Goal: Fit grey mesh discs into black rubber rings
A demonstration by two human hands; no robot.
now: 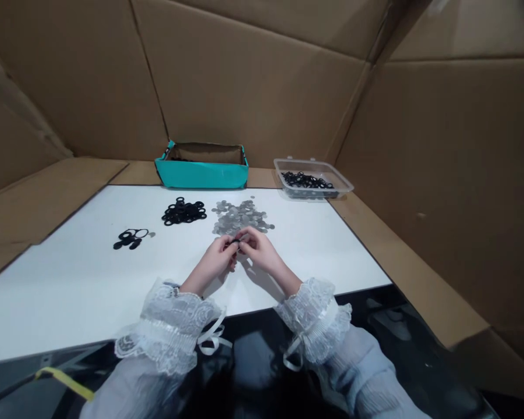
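Observation:
My left hand [219, 256] and my right hand [262, 249] meet over the middle of the white board. Between their fingertips they pinch a small black ring [235, 241], mostly covered by the fingers. Just beyond the hands lies a heap of grey discs [240, 216]. A pile of black rings [183, 212] sits to its left. Farther left is a small group of black round pieces [128, 238], with thin rings and one grey disc beside them. White lace cuffs cover both wrists.
A teal box [203, 174] stands at the back, with dark contents partly visible. A clear plastic tray [344, 185] of black rings is at the back right. Cardboard walls [262, 81] surround the white board [91, 291]. A yellow strip [65, 381] shows at lower left.

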